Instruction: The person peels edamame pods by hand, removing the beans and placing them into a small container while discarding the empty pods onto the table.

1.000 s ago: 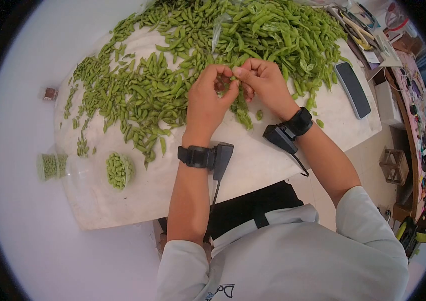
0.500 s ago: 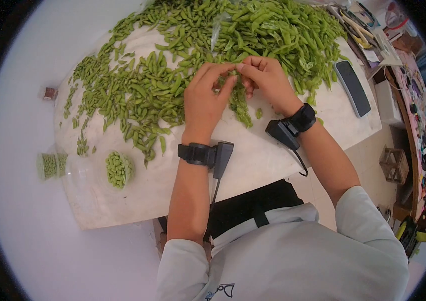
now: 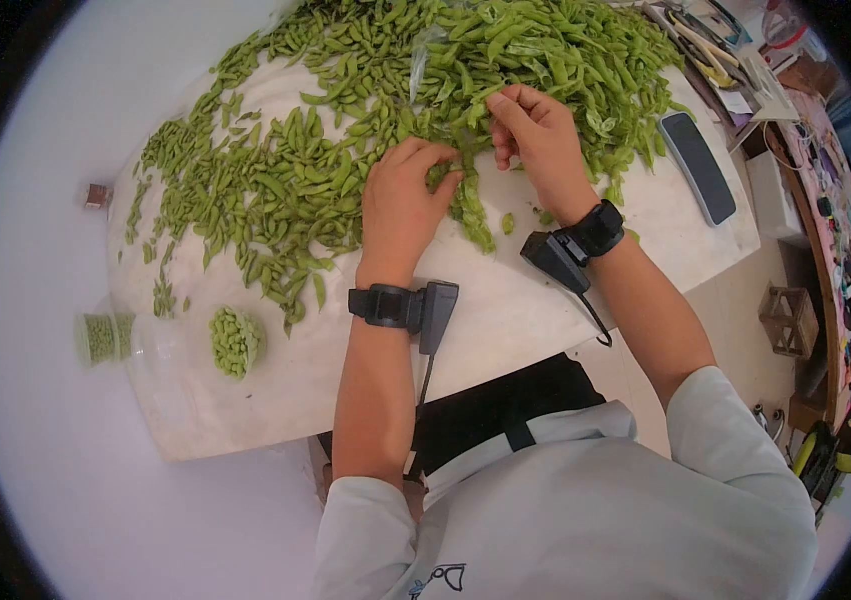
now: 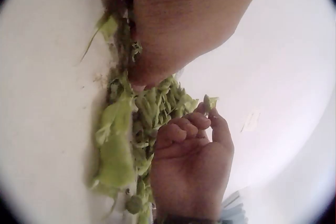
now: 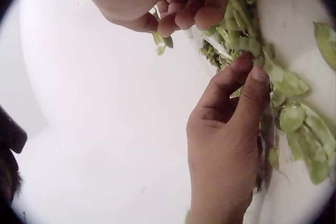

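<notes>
My right hand (image 3: 545,145) is raised over the near side of the large green pod pile (image 3: 555,60). Thumb and forefinger pinch a split soybean pod (image 5: 161,43), its other fingers curled. Lower and to the left, my left hand (image 3: 400,205) is at the near edge of the spread soybean pods (image 3: 315,170). Its thumb and forefinger (image 5: 257,74) come close together right at some pods; I cannot tell whether they grip one. Flattened light-green pods (image 4: 115,153) lie on the table below the hands.
A clear cup of shelled green beans (image 3: 235,342) stands on the left of the table (image 3: 345,390), near another clear container (image 3: 100,338). A phone (image 3: 697,168) lies at the right edge. Papers and tools (image 3: 710,60) crowd the far right corner.
My hands have parted from where their fingertips met. The right hand has moved up and away over the pile with the pod; the left has dropped slightly towards the pods.
</notes>
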Tool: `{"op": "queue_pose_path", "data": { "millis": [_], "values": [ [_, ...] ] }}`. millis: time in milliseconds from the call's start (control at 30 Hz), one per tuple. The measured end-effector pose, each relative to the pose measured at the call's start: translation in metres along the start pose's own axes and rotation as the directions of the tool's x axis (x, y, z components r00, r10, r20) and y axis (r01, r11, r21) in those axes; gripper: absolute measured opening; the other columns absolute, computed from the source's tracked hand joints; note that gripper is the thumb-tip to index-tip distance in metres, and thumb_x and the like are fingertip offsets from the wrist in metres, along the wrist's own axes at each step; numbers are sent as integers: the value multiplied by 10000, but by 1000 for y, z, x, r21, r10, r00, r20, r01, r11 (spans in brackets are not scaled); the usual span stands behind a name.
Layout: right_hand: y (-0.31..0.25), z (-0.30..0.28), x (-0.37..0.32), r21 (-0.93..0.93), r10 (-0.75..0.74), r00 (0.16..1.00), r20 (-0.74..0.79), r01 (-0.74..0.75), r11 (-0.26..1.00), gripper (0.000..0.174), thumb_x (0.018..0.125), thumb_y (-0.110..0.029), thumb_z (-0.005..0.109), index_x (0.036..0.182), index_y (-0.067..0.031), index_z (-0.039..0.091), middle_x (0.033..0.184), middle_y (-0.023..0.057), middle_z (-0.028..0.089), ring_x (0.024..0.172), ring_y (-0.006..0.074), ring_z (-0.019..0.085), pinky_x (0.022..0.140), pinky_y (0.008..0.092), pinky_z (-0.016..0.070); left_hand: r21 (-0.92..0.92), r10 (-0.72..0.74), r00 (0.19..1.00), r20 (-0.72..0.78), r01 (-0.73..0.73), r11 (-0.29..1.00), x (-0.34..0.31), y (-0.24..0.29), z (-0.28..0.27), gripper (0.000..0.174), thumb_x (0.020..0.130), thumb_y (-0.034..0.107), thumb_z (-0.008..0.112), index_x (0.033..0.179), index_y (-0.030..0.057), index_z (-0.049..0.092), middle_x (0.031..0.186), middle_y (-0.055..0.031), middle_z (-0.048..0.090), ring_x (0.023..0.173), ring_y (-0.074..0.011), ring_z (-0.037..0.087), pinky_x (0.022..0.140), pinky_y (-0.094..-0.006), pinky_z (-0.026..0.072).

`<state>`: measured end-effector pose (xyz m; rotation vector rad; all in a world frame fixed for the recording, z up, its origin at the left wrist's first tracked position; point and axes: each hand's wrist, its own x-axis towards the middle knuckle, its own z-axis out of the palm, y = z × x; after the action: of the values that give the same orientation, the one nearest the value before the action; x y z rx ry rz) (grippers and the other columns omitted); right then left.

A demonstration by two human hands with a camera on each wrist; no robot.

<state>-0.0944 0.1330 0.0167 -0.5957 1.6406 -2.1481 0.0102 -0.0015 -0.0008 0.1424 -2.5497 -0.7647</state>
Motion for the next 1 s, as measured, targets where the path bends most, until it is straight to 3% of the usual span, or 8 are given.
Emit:
{"op": "queue_pose_path", "data": {
  "millis": [267, 367, 433, 500, 567, 667, 767, 1000],
  "values": [
    [-1, 1, -1, -13, 24, 1000, 9, -24, 1000, 156, 897, -196, 551, 838, -51, 554, 617, -5, 515, 485, 76, 472, 448, 220, 391, 12, -51, 998, 39, 50, 999, 1, 4, -4, 170, 769, 122, 651, 924, 64, 610, 898, -76, 604, 695, -250, 542, 638, -333, 453],
    [-1, 2, -2, -29, 25, 1000, -1, -25, 999, 159, 900, -197, 547, 836, -51, 555, 617, -6, 515, 484, 74, 469, 449, 221, 390, -50, -65, 998, 5, 65, 997, 1, 3, -2, 206, 806, 104, 614, 1003, 55, 576, 895, -82, 610, 691, -228, 546, 637, -321, 449],
    [-2, 2, -2, -29, 24, 1000, -4, -24, 999, 161, 902, -197, 544, 831, -52, 553, 618, -5, 514, 484, 74, 468, 450, 222, 391, -177, -151, 988, -14, 146, 973, 3, 6, -4, 226, 840, 99, 579, 1054, 37, 537, 927, -84, 609, 713, -195, 544, 646, -303, 447],
    [-1, 2, -1, -18, 12, 1000, -1, -12, 1000, 175, 901, -197, 547, 839, -34, 555, 608, -1, 516, 477, 71, 466, 437, 221, 389, -391, -205, 977, -58, 167, 905, 4, 5, -1, 237, 873, 100, 543, 1093, 23, 502, 954, -82, 599, 732, -164, 533, 656, -285, 442],
    [3, 1, 1, 4, -10, 1000, 5, 10, 1000, 206, 898, -197, 556, 858, 5, 561, 590, 6, 521, 464, 67, 464, 409, 220, 385, -659, -243, 962, -126, 102, 746, 5, 0, 8, 239, 904, 107, 506, 1121, 14, 469, 977, -75, 579, 751, -134, 513, 667, -267, 436],
    [-1, 4, -1, 8, 23, 999, 31, -23, 1000, 202, 898, -199, 556, 848, -4, 559, 600, 0, 524, 470, 63, 467, 415, 213, 387, -870, -315, 949, -8, 148, 469, 7, 0, 1, 224, 923, 92, 456, 1136, 22, 447, 1013, -67, 547, 751, -113, 481, 674, -255, 430],
    [0, 5, -3, -6, 31, 997, 65, -30, 1000, 193, 901, -200, 552, 837, -17, 558, 608, -7, 527, 478, 56, 470, 421, 206, 388, -903, -330, 944, 12, 152, 402, 7, -1, 1, 215, 921, 65, 426, 1133, 32, 447, 994, -62, 538, 727, -109, 468, 660, -249, 423],
    [2, 4, -3, -21, 24, 992, 122, -22, 1000, 180, 899, -195, 559, 821, -33, 563, 603, -13, 526, 485, 45, 471, 425, 201, 388, -864, -384, 922, 40, 225, 451, 8, 6, -3, 292, 869, -17, 401, 1152, 23, 459, 973, -62, 535, 695, -99, 463, 635, -228, 410]
  ]
}}
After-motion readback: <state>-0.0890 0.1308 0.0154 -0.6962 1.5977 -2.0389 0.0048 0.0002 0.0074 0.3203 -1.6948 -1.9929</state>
